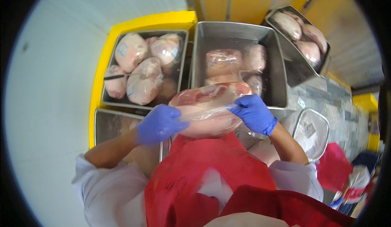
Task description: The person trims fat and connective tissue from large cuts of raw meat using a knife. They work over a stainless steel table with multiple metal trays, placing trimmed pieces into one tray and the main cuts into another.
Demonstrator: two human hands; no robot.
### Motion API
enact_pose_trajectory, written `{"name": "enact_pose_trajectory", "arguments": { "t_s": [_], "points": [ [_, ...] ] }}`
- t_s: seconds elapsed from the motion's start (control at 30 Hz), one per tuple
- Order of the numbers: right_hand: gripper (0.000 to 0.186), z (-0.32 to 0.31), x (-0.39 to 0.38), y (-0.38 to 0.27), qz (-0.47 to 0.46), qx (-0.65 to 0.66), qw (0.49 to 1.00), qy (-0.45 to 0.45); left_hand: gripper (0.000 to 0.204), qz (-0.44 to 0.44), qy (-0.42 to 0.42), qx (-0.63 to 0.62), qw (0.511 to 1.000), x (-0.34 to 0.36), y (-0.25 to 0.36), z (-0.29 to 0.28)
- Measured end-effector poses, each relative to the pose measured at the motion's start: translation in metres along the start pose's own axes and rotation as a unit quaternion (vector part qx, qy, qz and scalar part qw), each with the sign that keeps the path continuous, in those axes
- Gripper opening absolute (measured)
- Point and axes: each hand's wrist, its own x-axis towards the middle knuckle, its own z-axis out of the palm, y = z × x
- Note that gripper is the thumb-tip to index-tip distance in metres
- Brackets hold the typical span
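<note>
In front of my red apron is a large pale-pink cut of meat [214,124] with a red cut face along its far side. Clear plastic wrap [207,113] lies over it, bunched and stretched between my two blue-gloved hands. My left hand [161,123] is closed on the left end of the wrap, close against the meat. At the other end, my right hand [255,113] pinches the wrap with curled fingers. What supports the meat from below is hidden.
Ahead, a deep metal tub [281,74] holds wrapped meat pieces [224,62]. A metal tub [142,32] of wrapped cuts stands at left, by a yellow frame [152,20]. Another full tub [303,78] sits far right. Nearer right is a container lined with clear plastic [310,135].
</note>
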Motion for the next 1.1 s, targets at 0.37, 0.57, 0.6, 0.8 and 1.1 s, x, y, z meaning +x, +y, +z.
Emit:
{"name": "enact_pose_trajectory", "arguments": {
  "t_s": [0.37, 0.57, 0.6, 0.8, 1.1],
  "points": [
    [0.034, 0.015, 0.086, 0.026, 0.056, 0.027, 0.992, -0.109, 0.034, -0.313, 0.051, -0.162, 0.934, 0.000, -0.019, 0.004],
    [0.026, 0.052, 0.186, 0.024, -0.004, 0.062, 0.978, -0.198, 0.036, -0.474, 0.160, -0.228, 0.835, -0.029, -0.051, -0.019],
    [0.024, 0.061, 0.208, 0.021, 0.000, 0.059, 0.971, -0.231, 0.038, -0.490, 0.176, -0.226, 0.823, -0.036, -0.063, -0.014],
    [0.025, 0.121, 0.301, -0.002, -0.093, 0.036, 0.941, -0.322, 0.041, -0.536, 0.295, -0.254, 0.749, -0.080, -0.139, 0.016],
    [0.039, 0.179, 0.369, 0.054, -0.040, -0.022, 0.928, -0.371, 0.041, -0.553, 0.313, -0.259, 0.727, -0.086, -0.198, 0.037]
  ]
}}
